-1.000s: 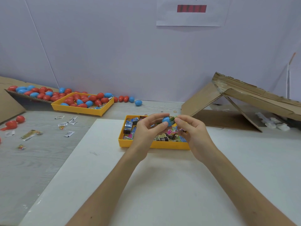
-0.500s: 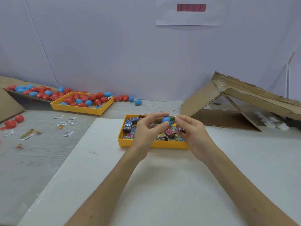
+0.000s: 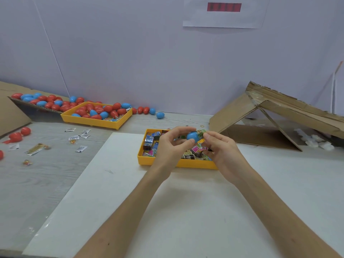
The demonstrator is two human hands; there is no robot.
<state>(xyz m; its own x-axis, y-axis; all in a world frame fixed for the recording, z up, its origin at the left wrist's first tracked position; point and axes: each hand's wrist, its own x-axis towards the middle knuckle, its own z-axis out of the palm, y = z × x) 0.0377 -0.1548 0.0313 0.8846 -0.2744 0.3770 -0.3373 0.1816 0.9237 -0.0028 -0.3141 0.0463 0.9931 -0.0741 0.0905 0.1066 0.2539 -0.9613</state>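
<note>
hands (image 3: 195,146) pinching blue egg (image 3: 192,136), yellow tray (image 3: 176,163)

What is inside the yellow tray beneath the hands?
Small colourful packets lie in the yellow tray. The left hand, pinching a blue egg, and the right hand, pinching a green packet, cover its middle, so that part's contents are hidden.

Blue egg (image 3: 192,136): partly covered by fingers of left hand (image 3: 171,148). Packet (image 3: 202,131): mostly covered by right hand (image 3: 222,151); print unreadable. Yellow tray (image 3: 147,162): middle hidden by both hands. Wall sheet (image 3: 195,15): cut by top edge, red bar (image 3: 224,7) blurred. Scraps (image 3: 81,149) near desk (image 3: 46,183) left edge: print too small.
</note>
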